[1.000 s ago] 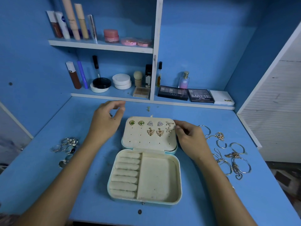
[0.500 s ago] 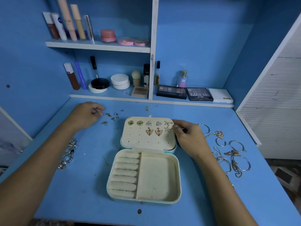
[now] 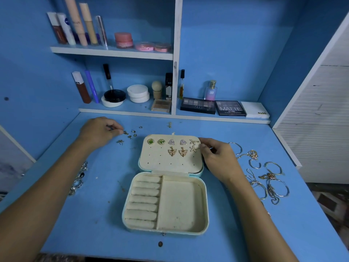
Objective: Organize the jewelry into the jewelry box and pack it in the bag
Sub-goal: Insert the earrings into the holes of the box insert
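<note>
An open cream jewelry box [image 3: 166,229] lies mid-desk, its lid panel [image 3: 171,163] laid flat behind it with several earrings [image 3: 171,146] pinned in. Loose small earrings [image 3: 129,136] lie left of the lid. My left hand [image 3: 98,131] reaches them, its fingertips pinching one at the near edge of the group. My right hand [image 3: 217,156] holds the lid's right edge with curled fingers. Rings [image 3: 79,178] sit at the left, partly behind my left forearm. Bracelets and chains [image 3: 268,178] lie at the right. No bag is in view.
Shelves at the back hold cosmetics: tubes [image 3: 75,25], jars [image 3: 137,93], a perfume bottle [image 3: 211,90] and eyeshadow palettes [image 3: 213,107]. A blue wall closes the left side, a white panel [image 3: 321,120] the right. The desk's front edge is near my arms.
My left hand went from beside the lid out to the left, uncovering the loose earrings, then reached to pinch one. The right hand stayed at the lid's edge.
</note>
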The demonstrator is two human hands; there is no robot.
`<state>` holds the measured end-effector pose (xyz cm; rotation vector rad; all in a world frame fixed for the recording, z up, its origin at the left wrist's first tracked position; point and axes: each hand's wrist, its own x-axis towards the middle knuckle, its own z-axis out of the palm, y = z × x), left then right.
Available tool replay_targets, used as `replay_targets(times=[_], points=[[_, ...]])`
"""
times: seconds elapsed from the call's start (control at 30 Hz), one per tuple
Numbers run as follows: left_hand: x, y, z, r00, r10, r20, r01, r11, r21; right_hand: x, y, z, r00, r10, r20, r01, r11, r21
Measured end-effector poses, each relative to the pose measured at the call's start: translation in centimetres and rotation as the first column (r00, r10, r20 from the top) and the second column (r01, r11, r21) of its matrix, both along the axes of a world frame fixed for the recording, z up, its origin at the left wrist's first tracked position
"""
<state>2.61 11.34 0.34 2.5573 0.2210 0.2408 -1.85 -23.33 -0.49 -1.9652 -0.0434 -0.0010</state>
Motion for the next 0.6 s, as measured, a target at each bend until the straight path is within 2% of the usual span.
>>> replay_targets(times=[0.17,0.33,0.43,0.6], points=[[0.1,0.2,0.0,1.0,0.026,0.004,-0.026,0.999,0.027,0.0,0.0,0.0,1.0,0.003,-0.005,-0.003,1.0,0.002],[0.1,-0.4,0.2,0.987,0.109,0.116,-0.099,0.991,-0.086,-0.1,0.0,0.1,1.0,0.006,-0.006,-0.005,1.0,0.009],[-0.1,-0.7,0.5,0.982,0.105,0.154,-0.083,0.986,-0.144,-0.1,0.0,0.1,1.0,0.014,0.007,-0.014,1.0,0.009],[-0.1,-1.0,0.7,0.992,0.062,0.112,-0.046,0.989,-0.14,-0.1,0.0,0.2,1.0,0.02,0.011,-0.02,1.0,0.002]])
